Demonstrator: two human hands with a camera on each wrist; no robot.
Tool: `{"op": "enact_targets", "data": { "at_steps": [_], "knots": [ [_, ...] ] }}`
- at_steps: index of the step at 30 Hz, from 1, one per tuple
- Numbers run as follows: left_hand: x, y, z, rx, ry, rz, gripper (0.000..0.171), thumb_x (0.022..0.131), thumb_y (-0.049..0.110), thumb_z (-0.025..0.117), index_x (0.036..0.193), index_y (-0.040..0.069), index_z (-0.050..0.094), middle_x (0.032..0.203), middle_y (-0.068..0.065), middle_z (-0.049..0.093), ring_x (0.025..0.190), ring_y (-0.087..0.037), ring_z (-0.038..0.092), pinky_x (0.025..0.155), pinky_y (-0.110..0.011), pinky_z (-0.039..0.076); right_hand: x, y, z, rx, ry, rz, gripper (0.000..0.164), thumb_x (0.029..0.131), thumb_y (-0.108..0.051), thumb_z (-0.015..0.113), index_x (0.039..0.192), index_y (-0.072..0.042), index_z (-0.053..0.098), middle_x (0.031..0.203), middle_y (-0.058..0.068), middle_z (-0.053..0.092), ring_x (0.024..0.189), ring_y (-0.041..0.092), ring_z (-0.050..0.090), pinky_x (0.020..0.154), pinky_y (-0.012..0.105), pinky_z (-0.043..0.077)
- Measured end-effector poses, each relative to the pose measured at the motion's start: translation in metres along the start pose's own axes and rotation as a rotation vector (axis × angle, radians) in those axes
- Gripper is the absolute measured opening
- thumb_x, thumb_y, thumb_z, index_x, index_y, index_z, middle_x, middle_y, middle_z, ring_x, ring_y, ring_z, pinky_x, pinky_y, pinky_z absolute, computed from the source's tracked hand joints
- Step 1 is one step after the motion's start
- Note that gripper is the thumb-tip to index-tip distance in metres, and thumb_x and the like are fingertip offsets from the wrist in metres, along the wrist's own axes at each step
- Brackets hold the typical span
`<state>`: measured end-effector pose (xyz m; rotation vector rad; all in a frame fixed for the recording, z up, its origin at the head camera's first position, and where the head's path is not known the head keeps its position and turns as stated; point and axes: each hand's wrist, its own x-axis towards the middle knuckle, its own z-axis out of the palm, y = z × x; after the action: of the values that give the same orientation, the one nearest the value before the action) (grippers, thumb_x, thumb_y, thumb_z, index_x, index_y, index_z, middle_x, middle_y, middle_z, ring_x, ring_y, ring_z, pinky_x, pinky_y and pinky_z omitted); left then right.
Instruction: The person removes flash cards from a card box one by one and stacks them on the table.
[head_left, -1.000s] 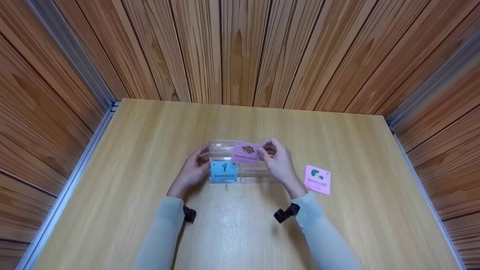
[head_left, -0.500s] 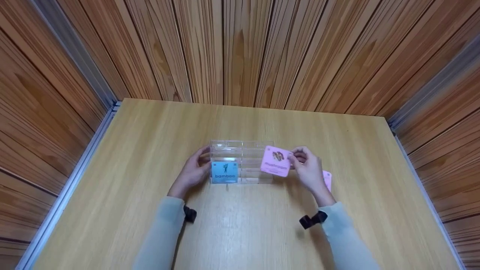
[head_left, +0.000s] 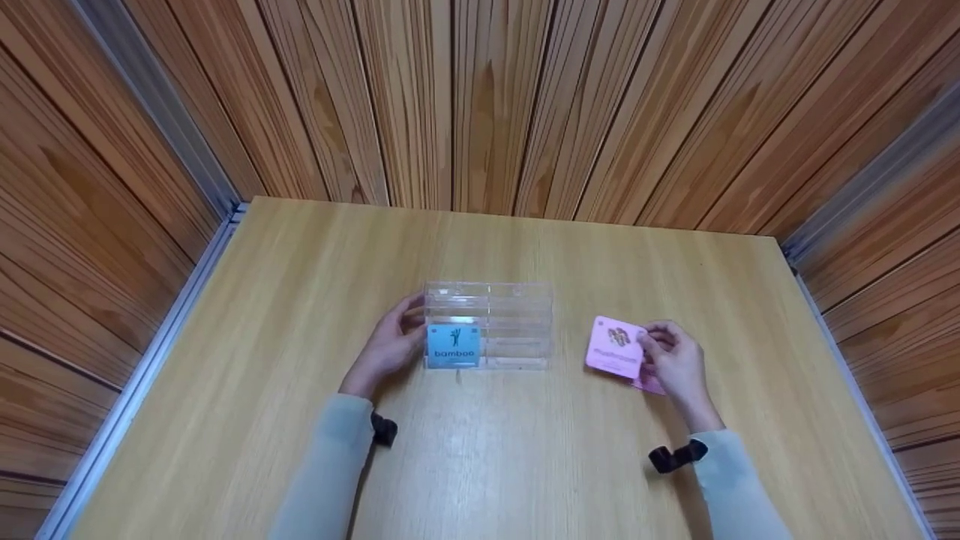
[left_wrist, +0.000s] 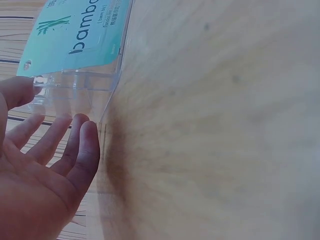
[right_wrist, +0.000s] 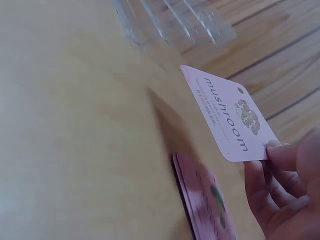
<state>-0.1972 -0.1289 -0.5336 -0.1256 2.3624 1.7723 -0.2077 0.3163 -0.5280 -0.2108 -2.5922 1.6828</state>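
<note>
My right hand [head_left: 675, 364] pinches a pink mushroom card [head_left: 615, 347] by its right edge, between thumb and fingers. In the right wrist view the card [right_wrist: 225, 115] is tilted above the table. Below it lies a pink broccoli card [right_wrist: 202, 200], mostly hidden in the head view. A clear tiered plastic rack [head_left: 517, 330] stands mid-table. At its front left sits a blue bamboo card [head_left: 453, 346]. My left hand [head_left: 390, 337] is at the rack's left end; the left wrist view shows its thumb and loosely bent fingers [left_wrist: 90, 150] right at the clear side wall.
The light wooden table [head_left: 465, 465] meets wood-panelled walls [head_left: 480, 105] at the back and both sides. Metal rails [head_left: 150, 345] run along the side edges. Both wrists wear black camera mounts [head_left: 677, 456].
My right hand has drawn the mushroom card away from the rack, to the right and nearer, until it hangs over the broccoli card. The left hand has stayed at the rack.
</note>
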Motion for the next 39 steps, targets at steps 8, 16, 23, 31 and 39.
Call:
{"op": "enact_targets", "data": {
  "at_steps": [8,16,23,31,39],
  "knots": [
    [-0.001,0.000,-0.001,-0.035,-0.009,0.000,0.054,0.100,0.019,0.061,0.149,0.031,0.042,0.143,0.004,0.049,0.125,-0.018,0.052,0.105,-0.044,0.043,0.007,0.024,-0.023,-0.026,0.053,0.049,0.022,0.099,-0.006,0.060,0.117,0.006,0.060,0.101,0.016,0.064,0.078,0.010,0.062,0.064,0.021,0.055],
    [-0.001,0.000,0.001,-0.032,-0.019,0.018,0.057,0.100,0.019,0.060,0.151,0.030,0.039,0.145,0.004,0.047,0.126,-0.018,0.051,0.107,-0.044,0.042,0.005,0.032,-0.027,-0.113,0.057,0.110,0.023,0.101,-0.008,0.057,0.121,0.003,0.060,0.108,0.016,0.062,0.083,0.014,0.061,0.065,0.021,0.054],
    [0.000,-0.001,0.000,-0.001,-0.004,0.018,0.055,0.100,0.019,0.060,0.150,0.032,0.041,0.144,0.006,0.048,0.125,-0.018,0.051,0.107,-0.045,0.041,0.004,0.034,-0.022,-0.291,0.078,0.052,0.019,0.098,-0.004,0.059,0.115,0.004,0.064,0.101,0.016,0.063,0.088,0.024,0.057,0.063,0.019,0.048],
    [-0.001,-0.003,0.002,0.015,-0.001,0.021,0.055,0.100,0.018,0.059,0.151,0.031,0.040,0.146,0.005,0.046,0.127,-0.019,0.050,0.108,-0.045,0.040,0.003,0.033,-0.019,-0.409,0.090,0.029,0.019,0.096,-0.005,0.058,0.112,0.004,0.064,0.100,0.017,0.062,0.089,0.029,0.055,0.072,0.032,0.044],
    [-0.001,-0.002,-0.001,0.007,-0.006,0.036,0.055,0.100,0.018,0.060,0.151,0.030,0.040,0.147,0.003,0.046,0.128,-0.020,0.050,0.108,-0.046,0.040,0.004,0.030,-0.020,-0.430,0.054,0.062,0.022,0.097,-0.005,0.057,0.115,0.006,0.063,0.106,0.020,0.056,0.094,0.032,0.053,0.077,0.038,0.043]
  ]
}}
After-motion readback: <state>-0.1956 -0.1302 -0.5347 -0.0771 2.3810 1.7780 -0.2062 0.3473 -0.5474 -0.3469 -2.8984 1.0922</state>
